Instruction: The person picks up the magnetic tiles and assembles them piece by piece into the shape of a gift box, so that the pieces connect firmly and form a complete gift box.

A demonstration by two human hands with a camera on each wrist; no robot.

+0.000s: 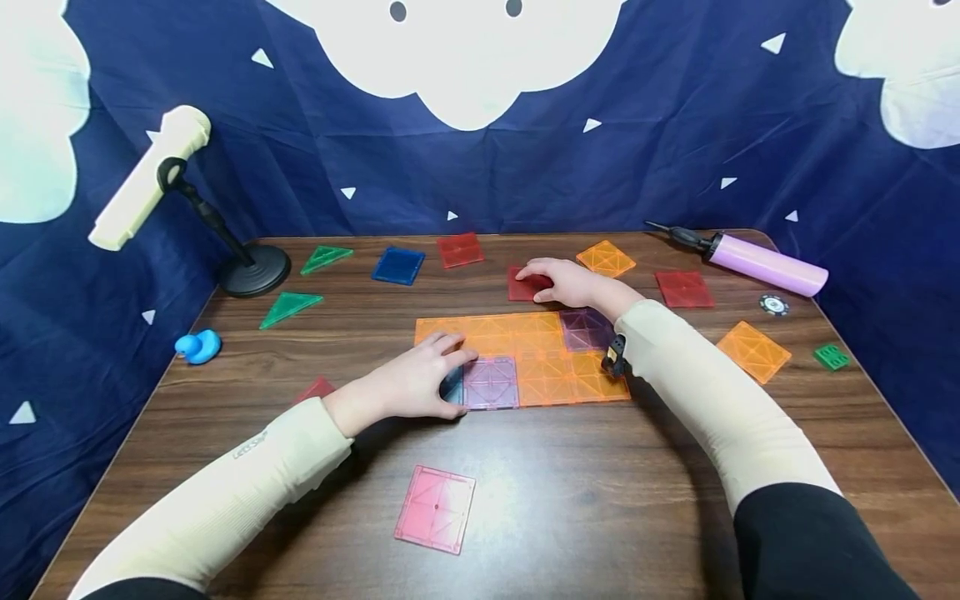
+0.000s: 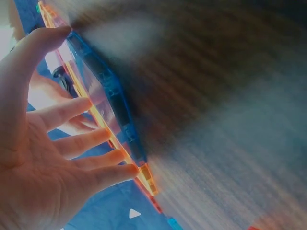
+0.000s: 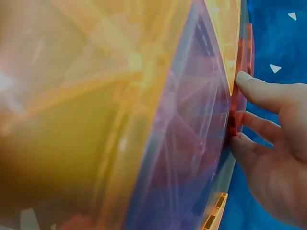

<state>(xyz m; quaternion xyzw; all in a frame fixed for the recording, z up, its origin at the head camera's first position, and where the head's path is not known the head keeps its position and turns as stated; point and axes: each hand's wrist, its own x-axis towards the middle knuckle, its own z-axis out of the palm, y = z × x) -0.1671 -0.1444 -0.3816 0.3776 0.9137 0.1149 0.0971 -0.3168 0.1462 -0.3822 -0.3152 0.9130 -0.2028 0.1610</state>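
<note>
Head view is showing both hands working a flat mat of magnetic tiles (image 1: 525,354) in the middle of the table (image 1: 600,500). Taking that mat as the landmark: the left hand (image 1: 416,379) is sitting at its near-left corner, fingers spread and nearly straight, pressing down on a blue tile (image 1: 452,386) that is lying just beside the mat's purple square (image 1: 491,382). The left wrist camera is confirming it, with the fingertips (image 2: 120,167) resting along the blue tile's (image 2: 108,96) edge and the thumb at its far corner, nothing curled round it.

Over the mat's far edge, the right hand (image 1: 570,282) is reaching onto a red tile (image 1: 525,285) lying on the wood just beyond the orange row. The fingers (image 3: 256,91) are touching the red edge in the right wrist view, lightly bent; whether they are pinching it or only pressing, I cannot tell.

To do this well, I would judge, the blue tile should be slid flat until its edge is meeting the purple square's squarely, so the magnets are snapping without lifting the neighbours. The left hand's flat pressure is serving as the anchor while the right is dragging the red tile toward the far edge, low and square. Loose tiles are scattered beyond the mat, a pink one (image 1: 437,508) nearer the person, and a pink pump (image 1: 757,262) far right.
</note>
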